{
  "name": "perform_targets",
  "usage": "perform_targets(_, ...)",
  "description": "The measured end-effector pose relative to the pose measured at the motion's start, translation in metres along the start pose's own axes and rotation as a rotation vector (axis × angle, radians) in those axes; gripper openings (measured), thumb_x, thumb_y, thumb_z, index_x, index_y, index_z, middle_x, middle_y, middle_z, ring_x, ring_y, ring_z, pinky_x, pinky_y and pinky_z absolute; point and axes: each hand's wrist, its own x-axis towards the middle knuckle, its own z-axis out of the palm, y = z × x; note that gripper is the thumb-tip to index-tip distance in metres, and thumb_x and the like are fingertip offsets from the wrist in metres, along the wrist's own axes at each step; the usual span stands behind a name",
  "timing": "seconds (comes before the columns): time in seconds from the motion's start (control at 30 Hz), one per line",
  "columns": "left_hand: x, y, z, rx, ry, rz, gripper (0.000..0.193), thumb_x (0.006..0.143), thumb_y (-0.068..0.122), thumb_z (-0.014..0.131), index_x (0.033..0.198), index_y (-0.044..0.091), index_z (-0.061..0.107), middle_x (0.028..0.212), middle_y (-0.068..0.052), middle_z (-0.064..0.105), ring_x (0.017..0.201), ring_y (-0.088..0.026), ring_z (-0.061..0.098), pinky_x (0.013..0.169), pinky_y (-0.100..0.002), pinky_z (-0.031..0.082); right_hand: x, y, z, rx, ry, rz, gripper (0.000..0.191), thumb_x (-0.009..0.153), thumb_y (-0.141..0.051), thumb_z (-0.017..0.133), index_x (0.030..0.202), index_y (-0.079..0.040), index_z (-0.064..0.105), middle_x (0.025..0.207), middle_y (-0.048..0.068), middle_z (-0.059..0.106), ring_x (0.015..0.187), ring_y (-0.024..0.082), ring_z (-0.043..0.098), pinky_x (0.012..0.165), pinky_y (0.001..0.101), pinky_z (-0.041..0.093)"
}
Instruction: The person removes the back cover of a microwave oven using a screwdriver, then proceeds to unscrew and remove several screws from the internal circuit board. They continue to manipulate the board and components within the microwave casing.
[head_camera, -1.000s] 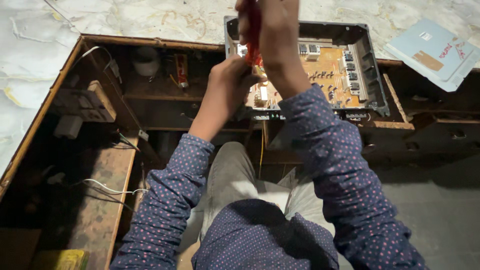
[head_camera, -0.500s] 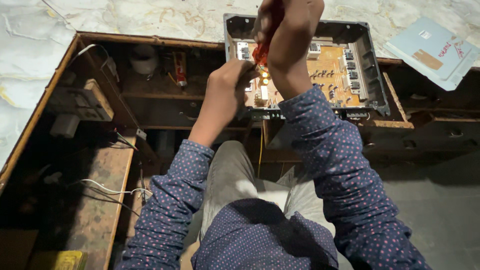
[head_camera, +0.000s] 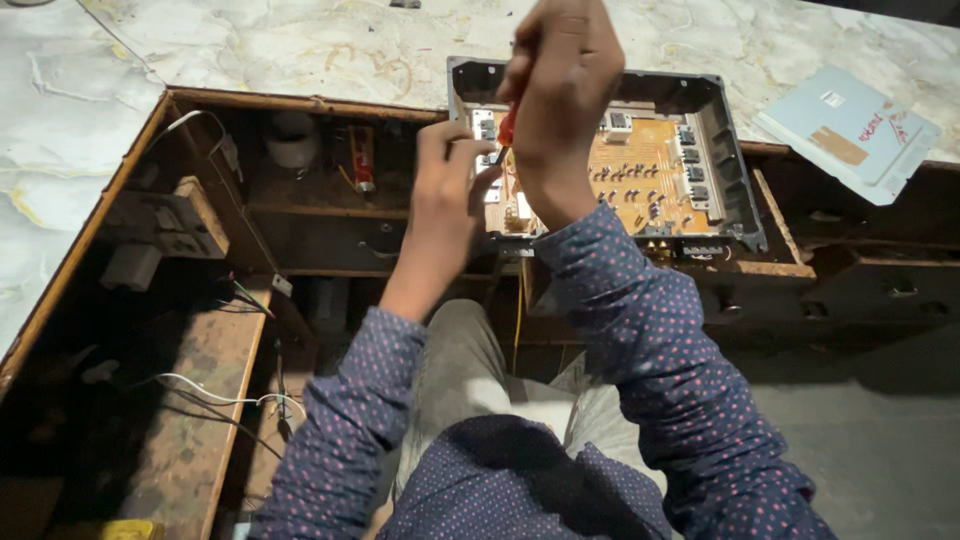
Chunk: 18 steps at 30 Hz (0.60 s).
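Your right hand (head_camera: 562, 95) is clamped on a red screwdriver (head_camera: 507, 127) over the circuit board (head_camera: 640, 170) in its grey case (head_camera: 735, 190); your left hand (head_camera: 448, 180), fingers curled, touches the board's left edge.

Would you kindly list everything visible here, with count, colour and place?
Circuit board: one, orange, inside the tray.
Metal tray: one, dark grey, top centre on the wooden frame.
Screwdriver: one, red handle, in the right hand, over the board's left edge.
Wooden frame: one, brown, open compartments, left and centre.
Panel: one, light blue, flat on the floor, top right.
White wire: one, lower left shelf.
Marble floor: pale, along the top and left.
Left hand: fingers on the tray's left edge.
Right hand: gripping the screwdriver.
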Motion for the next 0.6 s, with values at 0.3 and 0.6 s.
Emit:
perform_targets(0.3, -0.058, 0.015, 0.0, -0.3, -0.179, -0.911, 0.054, 0.101, 0.042, 0.059, 0.143, 0.013, 0.044, 0.114, -0.019, 0.073, 0.105, -0.025, 0.073, 0.091, -0.038, 0.054, 0.003, 0.012, 0.008, -0.31, 0.117, -0.098, 0.037, 0.109, -0.029, 0.057, 0.079, -0.006, 0.056, 0.057, 0.001, 0.06, 0.047, 0.009, 0.064, 0.043, 0.0257, 0.051)
perform_targets(0.6, -0.052, 0.022, 0.003, -0.593, -0.097, -0.683, 0.064, 0.102, 0.02, 0.063, 0.158, 0.01, 0.034, 0.145, -0.015, 0.058, 0.129, -0.021, 0.055, 0.11, -0.034, 0.043, 0.007, 0.01, 0.016, -0.179, 0.075, -0.088, 0.042, 0.111, -0.033, 0.057, 0.077, -0.011, 0.044, 0.056, -0.002, 0.046, 0.045, 0.007, 0.05, 0.041, 0.0257, 0.042)
